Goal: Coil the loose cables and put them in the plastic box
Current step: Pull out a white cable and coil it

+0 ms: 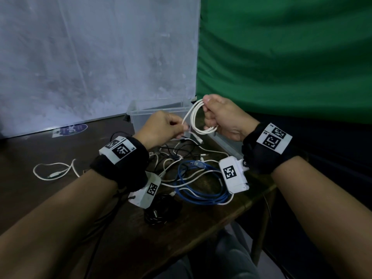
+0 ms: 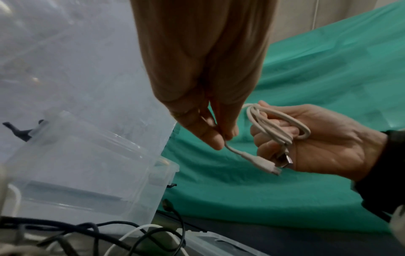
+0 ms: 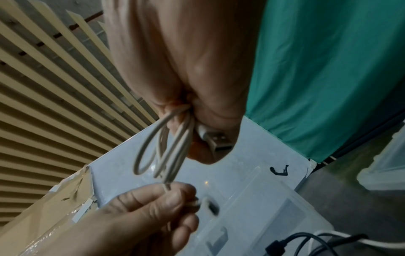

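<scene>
The right hand [image 1: 219, 117] grips the nearly coiled white USB cable [image 1: 198, 117] just above the clear plastic box [image 1: 141, 115]; left hand [image 1: 161, 127] fingers pinch its loose end; the cable pile [image 1: 191, 178] near the box waits

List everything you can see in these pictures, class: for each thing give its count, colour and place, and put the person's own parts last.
Coiled white USB cable: one, white, held above the table.
Clear plastic box: one, transparent, at the table's far side.
Blue network cable: one, blue, on the dark table, near edge.
Small loose white cable: one, white, left on the table.
Tangled cables: several, black and white, table centre.
Green cloth: one, backdrop right.
Left hand: pinches the cable's free end.
Right hand: grips the coil.
</scene>
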